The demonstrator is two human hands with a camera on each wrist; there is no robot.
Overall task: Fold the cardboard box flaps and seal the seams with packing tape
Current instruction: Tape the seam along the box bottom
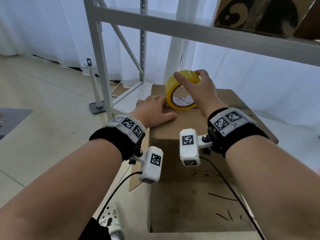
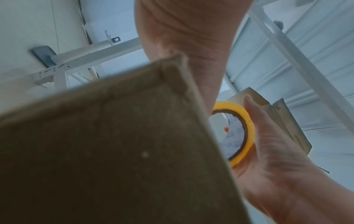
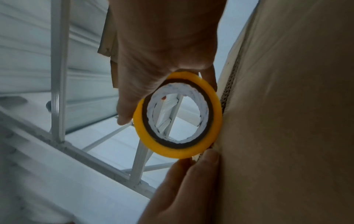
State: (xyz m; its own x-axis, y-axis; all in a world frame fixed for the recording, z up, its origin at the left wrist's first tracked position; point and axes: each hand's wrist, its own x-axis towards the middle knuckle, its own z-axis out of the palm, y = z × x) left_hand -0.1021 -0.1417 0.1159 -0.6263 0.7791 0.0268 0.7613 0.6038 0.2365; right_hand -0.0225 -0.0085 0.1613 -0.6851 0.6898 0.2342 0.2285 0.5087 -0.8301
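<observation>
Right, we're at the start of the tape run on the top seam. Our right hand [image 1: 202, 90] has its fingers [image 1: 199, 73] and thumb curled over the yellow tape roll [image 1: 180, 87], holding it on edge on top of the cardboard box [image 1: 181, 196], which stands on the floor [image 1: 43, 101] beside a white metal rack [image 1: 103, 66]. Our left hand [image 1: 154, 110] lies flat, fingers straight, pressing the top flaps just left of the roll, fingertips right at its foot.

Risks from here, as we judge them:
- Whether the tape end is stuck down we can't tell; none of the views shows it. If it isn't anchored, pulling the roll toward us would just drag the end loose.
- The flap seam [image 1: 195, 110] shows a corrugated edge near the roll in the right wrist view. If the left hand eases off, flaps could spring up and the tape would bridge a gap or wrinkle.
- Roll is gripped only across the top rim; a skewed pull would walk the tape off the seam line.
- The wrist-camera cables [image 1: 230, 187] hang across the box front and could snag as the right hand draws back.
- A side flap [image 1: 136, 181] juts out at the left, unsealed.
</observation>
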